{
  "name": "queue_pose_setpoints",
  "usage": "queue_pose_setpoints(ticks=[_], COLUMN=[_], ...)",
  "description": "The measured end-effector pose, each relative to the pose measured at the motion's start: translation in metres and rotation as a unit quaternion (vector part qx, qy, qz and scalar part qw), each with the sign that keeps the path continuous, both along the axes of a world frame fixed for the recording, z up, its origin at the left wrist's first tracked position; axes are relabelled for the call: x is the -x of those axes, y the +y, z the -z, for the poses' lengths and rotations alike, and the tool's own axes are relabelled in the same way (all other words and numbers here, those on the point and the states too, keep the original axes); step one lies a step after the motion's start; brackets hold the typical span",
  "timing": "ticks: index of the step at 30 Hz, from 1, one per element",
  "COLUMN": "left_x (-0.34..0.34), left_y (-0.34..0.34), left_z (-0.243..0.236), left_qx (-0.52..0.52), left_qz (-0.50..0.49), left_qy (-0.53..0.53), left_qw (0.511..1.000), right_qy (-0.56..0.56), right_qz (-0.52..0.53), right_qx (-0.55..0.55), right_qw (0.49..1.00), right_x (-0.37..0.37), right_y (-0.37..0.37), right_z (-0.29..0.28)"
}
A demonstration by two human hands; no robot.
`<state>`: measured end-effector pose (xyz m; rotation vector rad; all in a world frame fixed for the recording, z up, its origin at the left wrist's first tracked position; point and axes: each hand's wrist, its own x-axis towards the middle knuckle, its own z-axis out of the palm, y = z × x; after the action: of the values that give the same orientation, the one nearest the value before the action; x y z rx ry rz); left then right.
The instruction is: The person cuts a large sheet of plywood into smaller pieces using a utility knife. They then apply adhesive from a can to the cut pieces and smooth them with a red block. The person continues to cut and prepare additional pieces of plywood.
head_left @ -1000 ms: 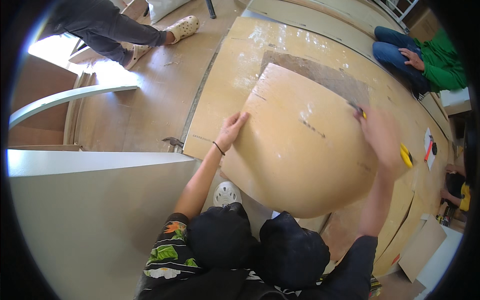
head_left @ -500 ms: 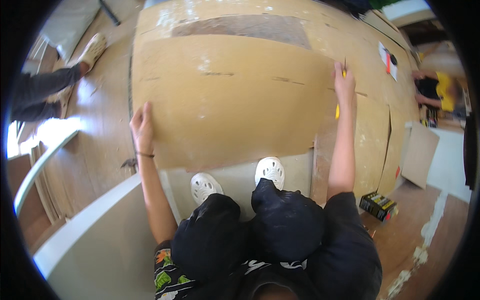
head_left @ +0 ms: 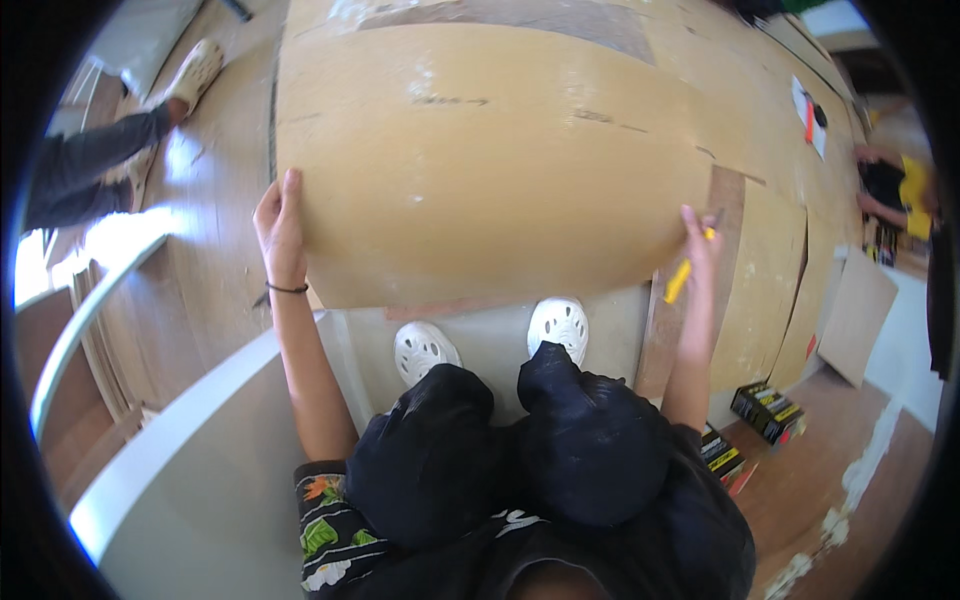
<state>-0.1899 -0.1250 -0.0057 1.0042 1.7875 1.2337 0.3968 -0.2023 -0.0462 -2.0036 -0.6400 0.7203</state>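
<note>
Two white shoes (head_left: 557, 330) poke out low down, between the left grip (head_left: 282, 235) and the right grip (head_left: 700, 252). The left grip is pinching the near left side of a big tan sheet (head_left: 490, 180), thumb on top. The right grip is wrapped around a yellow knife (head_left: 678, 282) and seems to be holding the sheet's right side too. The sheet stretches between both grips and away past them, over a bigger tan board (head_left: 740, 90).

How far along is it? I'd say the getting-hold part is done: both sides are held, and the near edge looks bent and lifted. Not done yet: the sheet isn't lying flat, neither side has been let go, and the knife doesn't look to be cutting. The edges I can see look whole.

Now the tricky bits. Most of the right fingers are hidden, so I can't tell how tightly they hold the sheet. Something dark peeks out behind the left wrist, too covered to name. The sheet hides what's under it. Past its far edge, a brown patch (head_left: 520, 14) is cut off at the top. Far beyond the right grip, a person in yellow (head_left: 916, 190) is blurry.
</note>
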Motion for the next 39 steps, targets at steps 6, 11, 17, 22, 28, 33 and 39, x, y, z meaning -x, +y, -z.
queue_pose_setpoints(ticks=[6,11,17,22,28,33,39], left_x=[-0.062,-0.093,-0.076,-0.081,-0.146,-0.162,-0.141], left_y=[-0.02,-0.021,-0.033,-0.062,-0.111,-0.116,-0.096], left_z=[0.004,0.035,0.049,0.05,0.059,0.062,0.073], left_qx=[0.047,0.025,-0.013,-0.013,-0.26,-0.234,-0.225], left_qz=[0.027,0.031,0.008,0.029,0.245,0.316,0.041], left_qy=[0.055,0.115,-0.029,0.097,0.455,0.451,0.424], left_qw=[0.997,0.993,0.999,0.995,0.816,0.801,0.876], right_qy=[-0.102,-0.431,-0.144,-0.225,-0.272,-0.265,-0.338], right_qz=[-0.065,-0.05,-0.237,-0.43,-0.496,-0.519,-0.577], right_qx=[0.103,0.103,0.018,-0.18,-0.22,-0.201,-0.242], right_qw=[0.987,0.895,0.961,0.856,0.795,0.788,0.703], right_x=[-0.078,-0.054,0.096,0.182,0.192,0.189,0.192], right_y=[-0.007,-0.016,-0.029,-0.03,-0.022,-0.016,-0.007], right_z=[-0.016,-0.002,-0.015,-0.016,-0.009,-0.008,-0.004])
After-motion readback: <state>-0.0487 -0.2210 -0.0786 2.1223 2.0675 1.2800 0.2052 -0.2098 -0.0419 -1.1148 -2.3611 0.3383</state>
